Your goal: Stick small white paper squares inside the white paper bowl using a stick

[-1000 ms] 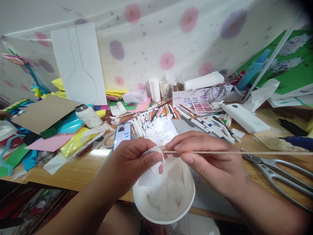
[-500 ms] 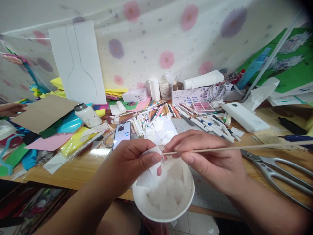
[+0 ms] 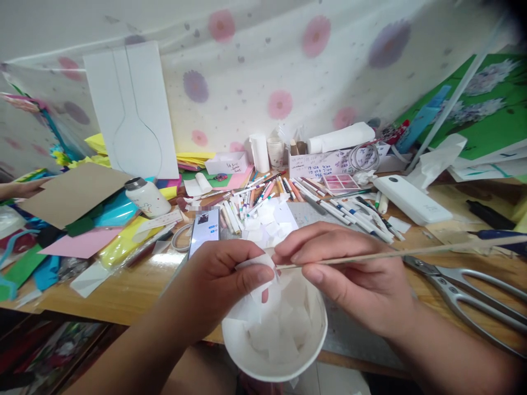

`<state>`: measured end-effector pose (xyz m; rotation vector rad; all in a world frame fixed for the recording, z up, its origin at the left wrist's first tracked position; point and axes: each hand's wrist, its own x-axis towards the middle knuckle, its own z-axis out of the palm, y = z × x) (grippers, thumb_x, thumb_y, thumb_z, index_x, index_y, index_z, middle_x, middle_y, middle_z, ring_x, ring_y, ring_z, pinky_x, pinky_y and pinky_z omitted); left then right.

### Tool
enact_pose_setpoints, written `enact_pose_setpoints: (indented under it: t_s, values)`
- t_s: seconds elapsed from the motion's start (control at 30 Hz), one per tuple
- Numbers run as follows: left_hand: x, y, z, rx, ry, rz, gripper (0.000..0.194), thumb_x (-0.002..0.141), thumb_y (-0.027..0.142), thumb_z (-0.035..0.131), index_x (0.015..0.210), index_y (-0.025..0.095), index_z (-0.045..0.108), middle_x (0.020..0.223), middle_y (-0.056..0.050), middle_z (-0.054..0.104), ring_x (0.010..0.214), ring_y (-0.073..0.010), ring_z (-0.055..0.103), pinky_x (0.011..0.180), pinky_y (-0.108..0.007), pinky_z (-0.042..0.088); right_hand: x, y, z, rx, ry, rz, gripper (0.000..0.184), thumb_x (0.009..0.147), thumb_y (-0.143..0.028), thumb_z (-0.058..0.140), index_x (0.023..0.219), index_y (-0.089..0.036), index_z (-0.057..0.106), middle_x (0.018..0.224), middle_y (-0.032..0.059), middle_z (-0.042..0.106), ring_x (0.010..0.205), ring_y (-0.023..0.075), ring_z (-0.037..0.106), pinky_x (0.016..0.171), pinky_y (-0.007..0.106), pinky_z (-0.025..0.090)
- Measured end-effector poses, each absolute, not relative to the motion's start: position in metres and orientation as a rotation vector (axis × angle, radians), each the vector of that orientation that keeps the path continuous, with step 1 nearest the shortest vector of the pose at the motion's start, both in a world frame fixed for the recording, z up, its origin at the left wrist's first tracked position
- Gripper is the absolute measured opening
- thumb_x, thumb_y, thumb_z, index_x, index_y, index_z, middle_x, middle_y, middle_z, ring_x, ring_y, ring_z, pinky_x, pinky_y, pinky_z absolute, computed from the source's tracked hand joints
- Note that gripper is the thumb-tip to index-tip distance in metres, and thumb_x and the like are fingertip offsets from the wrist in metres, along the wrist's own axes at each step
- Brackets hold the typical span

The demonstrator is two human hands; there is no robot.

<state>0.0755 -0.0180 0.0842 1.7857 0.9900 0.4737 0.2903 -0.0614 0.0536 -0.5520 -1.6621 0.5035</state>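
I have the left hand [image 3: 222, 282] closed in a pinch, thumb over finger, on a thin piece of white paper [image 3: 263, 260]. The right hand [image 3: 358, 274] is nearly closed, its thumb and fingers lightly bracketing a long, slender pale stick [image 3: 391, 254], whose near-left end meets or almost meets the paper (my view can't settle which). The stick has gone from level to rising toward the right, so it now meets the sheet at a slant; the pinch on the paper looks unchanged.

Below both hands sits a round white bowl [image 3: 247, 354] with loose pale scraps inside. To the right, large silver metal scissors [image 3: 448, 291] lie on the wooden bench [image 3: 94, 302]; to the left is a lit phone [image 3: 205, 227], its screen text too small for me. Beyond lies a scatter of capped markers [image 3: 349, 211].

Another person's hand [image 3: 24, 189] has come in at the far left, well apart from mine.

On the far white box [image 3: 319, 164], I read blue handwriting as "14 224 4:00", then "15 224 7:00"; the smaller white paper box [image 3: 228, 163] carries writing I can't make out. I can read no brand.
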Motion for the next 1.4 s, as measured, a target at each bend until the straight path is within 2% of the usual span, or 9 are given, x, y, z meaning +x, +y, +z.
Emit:
enact_pose_setpoints:
  t_s: [0.17,0.27,0.4,0.5,0.73,0.93,1.13,1.23,1.4]
  values:
    - [0.078,-0.015,0.081,1.773,1.027,0.558,0.038,0.079,0.046,0.075,0.057,0.018,0.060,0.053,0.004,0.050,0.050,-0.0088,0.039,0.046,-0.019,0.028,0.290,-0.062,0.053,-0.519,-1.652,0.530,0.014,0.091,-0.008,0.071,0.097,-0.015,0.080,0.095,0.0113,0.083,0.090,0.0185,0.080,0.082,0.027,0.066]
    - [0.077,-0.010,0.078,1.730,1.034,0.594,0.037,0.073,0.050,0.081,0.066,0.019,0.061,0.056,0.005,0.054,0.051,-0.0100,0.043,0.046,-0.020,0.032,0.290,-0.062,0.054,-0.516,-1.635,0.547,0.013,0.090,-0.008,0.071,0.095,-0.014,0.081,0.094,0.0118,0.083,0.088,0.0181,0.080,0.081,0.026,0.066]
    - [0.073,-0.013,0.080,1.832,1.153,0.963,0.028,0.074,0.042,0.083,0.078,0.023,0.064,0.055,0.007,0.054,0.050,-0.0108,0.045,0.048,-0.021,0.035,0.289,-0.061,0.054,-0.540,-1.599,0.526,0.013,0.091,-0.008,0.071,0.094,-0.015,0.082,0.090,0.0106,0.083,0.089,0.0194,0.080,0.082,0.027,0.066]
    - [0.074,-0.024,0.086,1.977,1.206,1.191,0.026,0.079,0.037,0.078,0.066,0.022,0.062,0.057,0.005,0.055,0.054,-0.0108,0.046,0.052,-0.022,0.036,0.288,-0.061,0.052,-0.552,-1.576,0.499,0.014,0.090,-0.007,0.071,0.092,-0.016,0.082,0.088,0.0098,0.083,0.089,0.0195,0.080,0.083,0.028,0.066]
    - [0.080,-0.029,0.080,2.108,1.027,0.882,0.022,0.080,0.036,0.075,0.066,0.020,0.067,0.050,0.007,0.051,0.043,-0.0075,0.040,0.039,-0.018,0.030,0.289,-0.061,0.052,-0.557,-1.656,0.464,0.013,0.089,-0.006,0.071,0.096,-0.012,0.081,0.093,0.0129,0.083,0.090,0.0188,0.080,0.084,0.026,0.065]
    - [0.076,-0.026,0.071,2.069,1.068,0.807,0.025,0.090,0.036,0.060,0.073,0.019,0.065,0.055,0.006,0.054,0.046,-0.0081,0.044,0.042,-0.018,0.033,0.290,-0.061,0.052,-0.565,-1.654,0.469,0.015,0.089,-0.005,0.072,0.095,-0.015,0.081,0.094,0.0114,0.084,0.088,0.0184,0.080,0.081,0.027,0.066]
    - [0.056,-0.024,0.084,2.246,1.089,0.603,0.029,0.092,0.035,0.058,0.067,0.020,0.063,0.055,0.005,0.054,0.050,-0.0104,0.048,0.044,-0.020,0.035,0.290,-0.056,0.050,-0.633,-1.549,0.451,0.017,0.088,-0.006,0.073,0.088,-0.020,0.082,0.087,0.0065,0.083,0.088,0.0190,0.080,0.081,0.028,0.066]
    - [0.047,-0.029,0.091,2.486,0.999,0.565,0.027,0.092,0.029,0.056,0.067,0.021,0.063,0.054,0.005,0.058,0.049,-0.0097,0.050,0.046,-0.020,0.037,0.289,-0.053,0.049,-0.659,-1.511,0.452,0.019,0.088,-0.005,0.072,0.082,-0.020,0.082,0.086,0.0052,0.083,0.087,0.0180,0.080,0.082,0.027,0.066]
    - [0.049,-0.048,0.088,2.871,0.726,0.450,0.021,0.083,0.013,0.050,0.063,0.021,0.053,0.053,0.006,0.056,0.045,-0.0087,0.048,0.046,-0.025,0.030,0.291,-0.052,0.047,-0.742,-1.479,0.432,0.020,0.088,-0.005,0.072,0.077,-0.020,0.081,0.083,0.0046,0.082,0.086,0.0172,0.079,0.081,0.025,0.066]
